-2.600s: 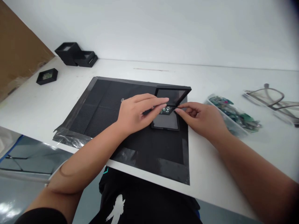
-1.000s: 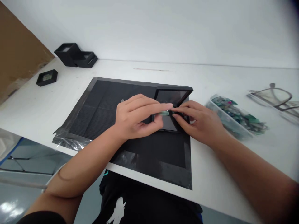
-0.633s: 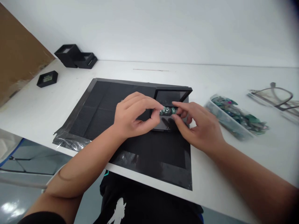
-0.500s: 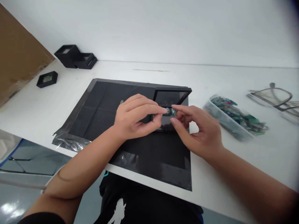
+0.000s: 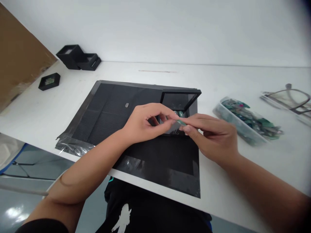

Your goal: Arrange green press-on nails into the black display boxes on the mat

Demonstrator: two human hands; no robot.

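Note:
A thin green piece (image 5: 181, 122) is pinched between the fingertips of both hands. My left hand (image 5: 148, 124) has its thumb and forefinger closed at the piece's left end. From the right, my right hand (image 5: 215, 137) grips the other end between thumb and fingers. Just beneath them lies a black-framed box (image 5: 167, 132) whose clear lid (image 5: 178, 101) stands raised at the back. Small green shiny pieces (image 5: 180, 113) sit inside it, partly hidden by my fingers. The box rests on a ridged black mat (image 5: 102, 113).
On the right, a clear plastic tub (image 5: 240, 126) holds many green packets, with eyeglasses (image 5: 289, 98) beyond it. Black boxes (image 5: 73, 58) are stacked at the back left, near a small black frame (image 5: 49, 81). A tiny grey piece (image 5: 126, 105) lies on the mat.
Both hands have come together and slightly toward me, and now hold a thin green piece between them. The green pieces in the box show behind the fingers.

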